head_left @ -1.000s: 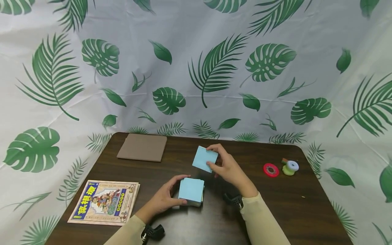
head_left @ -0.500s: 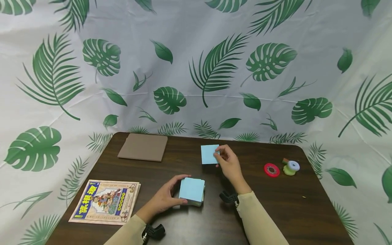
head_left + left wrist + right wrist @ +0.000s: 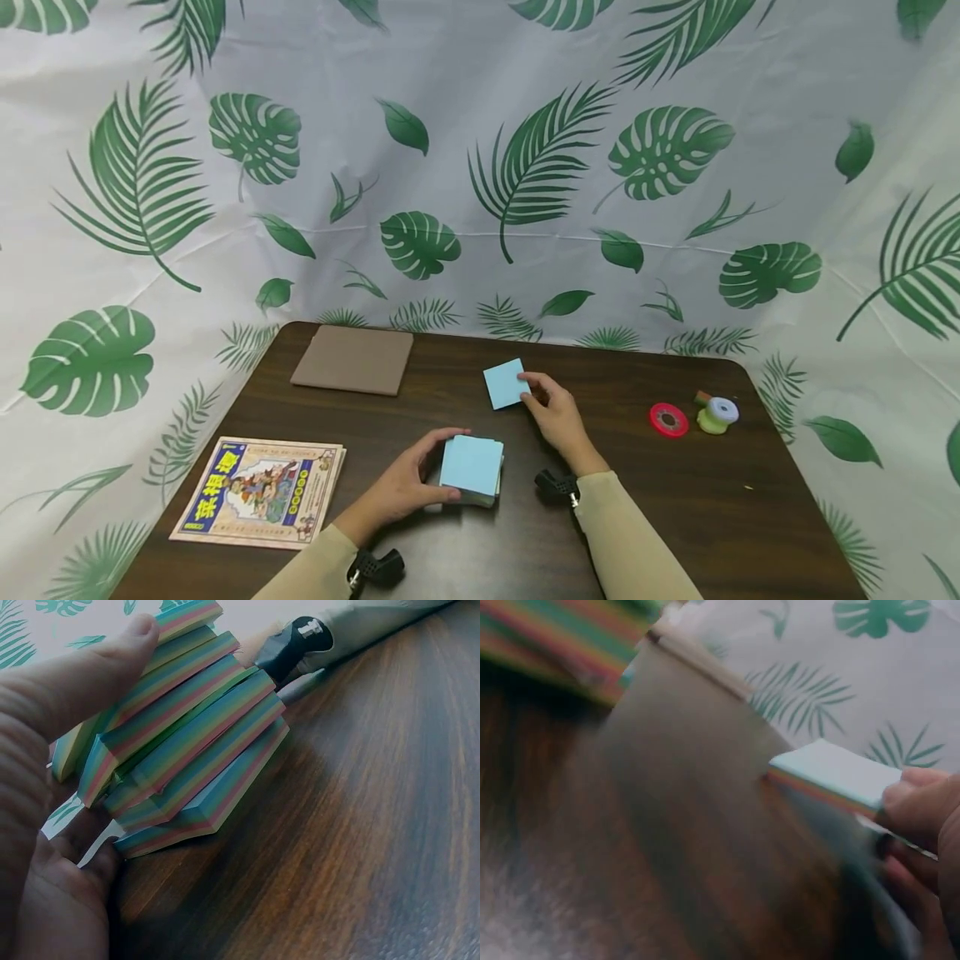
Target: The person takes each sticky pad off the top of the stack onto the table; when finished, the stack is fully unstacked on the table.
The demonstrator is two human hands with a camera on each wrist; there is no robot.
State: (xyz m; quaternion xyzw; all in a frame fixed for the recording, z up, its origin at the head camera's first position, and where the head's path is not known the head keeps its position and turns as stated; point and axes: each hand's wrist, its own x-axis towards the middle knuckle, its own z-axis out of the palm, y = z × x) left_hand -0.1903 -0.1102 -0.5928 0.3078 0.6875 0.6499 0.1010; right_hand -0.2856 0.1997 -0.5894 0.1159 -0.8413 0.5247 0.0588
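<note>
- Your left grip (image 3: 408,479) curls round the blue-topped striped square paper stack (image 3: 472,465), at its three o'clock: steady it.
- Your right grip (image 3: 557,414) pinches the thin blue-topped paper pad (image 3: 502,384), one o'clock from that stack: avoid bending it.

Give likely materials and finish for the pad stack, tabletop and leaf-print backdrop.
Pad stack: paper, matte; thin coloured layers stripe its edges.
Tabletop: wood or wood-look laminate, satin; dark grain, soft light reflections.
Leaf-print backdrop: fabric or thin plastic sheet, can't tell; creases show.
</note>
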